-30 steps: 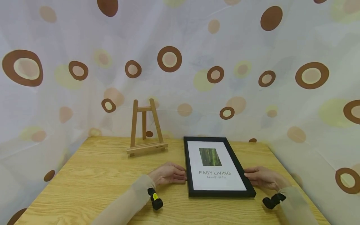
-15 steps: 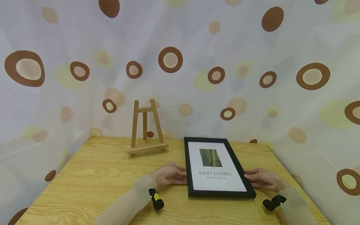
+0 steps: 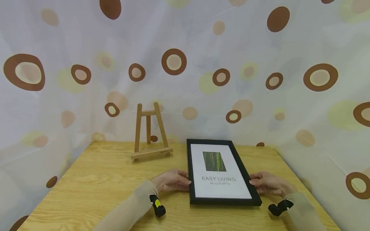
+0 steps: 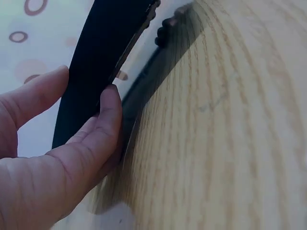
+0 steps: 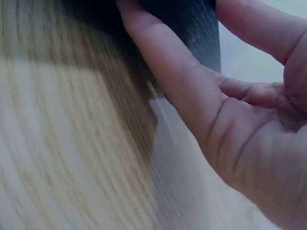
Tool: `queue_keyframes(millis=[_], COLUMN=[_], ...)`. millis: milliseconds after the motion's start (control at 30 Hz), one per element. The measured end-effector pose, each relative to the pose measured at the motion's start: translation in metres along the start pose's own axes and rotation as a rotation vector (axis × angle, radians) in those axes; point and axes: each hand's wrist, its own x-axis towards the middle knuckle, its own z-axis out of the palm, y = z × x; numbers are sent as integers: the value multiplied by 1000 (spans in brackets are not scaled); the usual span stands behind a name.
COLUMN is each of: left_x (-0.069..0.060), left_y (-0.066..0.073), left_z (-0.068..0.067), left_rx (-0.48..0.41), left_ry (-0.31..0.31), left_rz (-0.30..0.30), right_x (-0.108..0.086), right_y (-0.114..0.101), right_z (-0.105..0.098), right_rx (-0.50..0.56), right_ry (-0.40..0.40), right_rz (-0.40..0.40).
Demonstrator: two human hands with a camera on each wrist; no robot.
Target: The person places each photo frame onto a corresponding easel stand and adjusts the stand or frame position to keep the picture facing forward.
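Observation:
A black picture frame (image 3: 225, 201) lies face up, its sheet printed "EASY LIVING" with a small forest picture. My left hand (image 3: 171, 181) grips its left edge. In the left wrist view, the thumb is at the black side of the frame (image 4: 96, 62) and the fingers (image 4: 103, 127) reach under it, with a gap above the tabletop. On the opposite edge, my right hand (image 3: 270, 183) holds the frame between thumb and fingers; the right wrist view shows a finger (image 5: 168, 57) under the dark rim. The fingertips beneath are partly hidden.
Behind and left of the frame, a small wooden tabletop easel (image 3: 151, 152) stands on the wood-grain table (image 3: 101, 179). A pale curtain (image 3: 196, 41) with brown circles hangs close around the table's back and sides.
The frame has shifted slightly left, and its left side has come up a little between both hands. My left thumb now lies over the frame's edge. The easel has stayed put.

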Motion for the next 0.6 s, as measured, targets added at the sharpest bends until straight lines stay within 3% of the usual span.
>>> queue_keyframes(millis=[100,600], left_x=[-3,-15], left_y=[0,6], left_z=[-1,-19], left_rx=[-28,-98], left_ry=[-19,7], left_rz=[2,73], right_x=[0,14], right_y=[0,-14], right_z=[3,16], right_rx=[-2,-3], right_ry=[7,-29], right_rz=[-21,-126])
